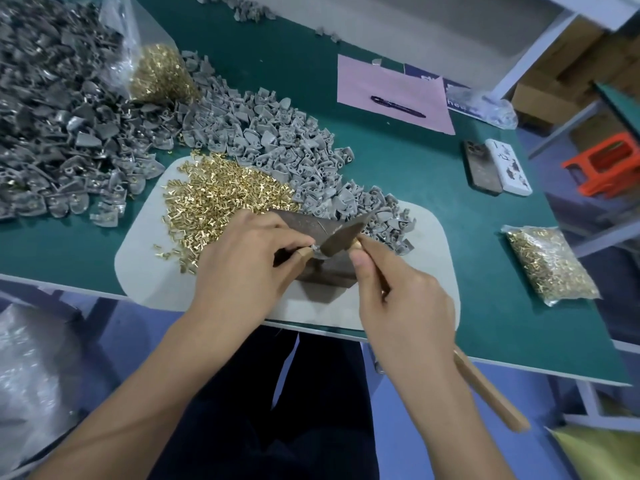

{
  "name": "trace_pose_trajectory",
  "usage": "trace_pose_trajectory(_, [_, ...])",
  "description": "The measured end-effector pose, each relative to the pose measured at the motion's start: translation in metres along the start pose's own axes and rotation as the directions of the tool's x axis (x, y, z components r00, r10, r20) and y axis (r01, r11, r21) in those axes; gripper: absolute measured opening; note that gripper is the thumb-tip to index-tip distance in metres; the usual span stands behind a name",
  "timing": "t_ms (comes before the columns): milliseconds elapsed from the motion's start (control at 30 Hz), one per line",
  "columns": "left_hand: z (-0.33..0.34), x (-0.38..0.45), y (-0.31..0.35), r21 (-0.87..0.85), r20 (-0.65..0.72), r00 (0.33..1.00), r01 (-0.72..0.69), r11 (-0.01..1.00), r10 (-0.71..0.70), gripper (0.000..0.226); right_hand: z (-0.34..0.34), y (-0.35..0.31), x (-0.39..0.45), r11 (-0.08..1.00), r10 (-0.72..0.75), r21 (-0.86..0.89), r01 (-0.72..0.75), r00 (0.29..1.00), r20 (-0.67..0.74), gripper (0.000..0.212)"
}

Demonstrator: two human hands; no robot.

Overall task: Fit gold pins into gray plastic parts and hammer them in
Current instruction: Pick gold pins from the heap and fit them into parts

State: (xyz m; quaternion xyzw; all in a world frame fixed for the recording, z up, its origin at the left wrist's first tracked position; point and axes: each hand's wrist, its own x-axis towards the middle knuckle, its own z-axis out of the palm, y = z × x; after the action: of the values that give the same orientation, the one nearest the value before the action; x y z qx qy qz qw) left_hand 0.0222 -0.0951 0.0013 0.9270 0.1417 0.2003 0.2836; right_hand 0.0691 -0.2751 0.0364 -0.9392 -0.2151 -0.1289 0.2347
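On the metal block [322,268] at the grey mat's [145,271] near edge, the left hand [242,265] pinches a small grey part [316,249] at its curled fingertips, while the right hand [401,292], fingers wrapped round the wooden handle, lays the hammer [341,240] head against it, beside the loose gold pins [214,195].

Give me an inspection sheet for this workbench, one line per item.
Surface: green table with a pale mat at the front edge.
Job's things: loose gold pins and gray plastic parts heaped on the mat; a hammer over a dark metal block.
Clutter: pen on pink paper, two phones, bagged pins.
Hands: left hand pinches a part on the block; right hand grips the hammer handle.
Cables: nothing seen.
Surroundings: orange stool, cardboard boxes.
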Motion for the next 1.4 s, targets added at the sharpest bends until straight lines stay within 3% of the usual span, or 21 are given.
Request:
trace_pose_trajectory(200, [-0.001, 0.0, 0.001, -0.04, 0.008, 1.0, 0.024, 0.999, -0.023, 0.013, -0.008, 0.03, -0.002, 0.972, 0.234, 0.049, -0.231, 0.968, -0.089, 0.026])
trace_pose_trajectory(367, [-0.002, -0.001, 0.002, -0.051, 0.003, 1.0, 0.024, 0.998, -0.024, 0.014, -0.007, 0.065, -0.022, 0.904, 0.412, 0.133, -0.405, 0.911, -0.026, 0.03])
trace_pose_trajectory(467, [0.0, -0.002, 0.003, -0.06, 0.0, 0.999, 0.034, 0.998, -0.034, 0.011, 0.0, 0.074, -0.032, 0.895, 0.441, 0.084, -0.437, 0.897, -0.028, 0.03])
trace_pose_trajectory(600, [-0.002, -0.001, 0.003, -0.071, 0.02, 0.999, 0.039, 0.997, -0.038, 0.01, 0.002, 0.074, -0.03, 0.895, 0.417, -0.158, -0.417, 0.908, -0.036, 0.028])
trace_pose_trajectory(667, [-0.002, -0.001, 0.005, -0.064, 0.012, 1.0, 0.025, 0.998, -0.024, 0.011, 0.003, 0.069, -0.026, 0.888, 0.433, -0.129, -0.441, 0.897, -0.086, 0.028])
trace_pose_trajectory(733, [-0.001, -0.006, 0.005, -0.122, -0.046, 0.999, 0.018, 0.992, -0.024, 0.011, 0.002, 0.055, -0.023, 0.935, 0.354, 0.044, -0.353, 0.911, -0.213, 0.024])
trace_pose_trajectory(800, [-0.005, -0.015, 0.001, -0.198, -0.145, 0.986, 0.054, 0.979, -0.083, 0.009, 0.004, 0.03, -0.021, 0.971, 0.163, 0.22, -0.09, 0.925, -0.343, 0.02])
trace_pose_trajectory(900, [-0.014, -0.026, -0.017, -0.13, -0.258, 0.959, 0.082, 0.988, -0.113, 0.007, 0.021, -0.018, -0.011, 0.929, -0.09, 0.317, 0.188, 0.95, -0.298, 0.017])
trace_pose_trajectory(1067, [-0.03, -0.039, -0.053, -0.179, -0.276, 0.939, 0.157, 0.971, -0.203, 0.011, 0.066, -0.086, 0.007, 0.915, -0.256, 0.325, 0.24, 0.967, 0.008, 0.018])
trace_pose_trajectory(1400, [-0.068, -0.047, -0.125, 0.011, -0.333, 0.875, 0.377, 0.926, -0.352, 0.011, 0.122, -0.157, 0.046, 0.908, -0.394, 0.234, 0.347, 0.897, 0.2, 0.017])
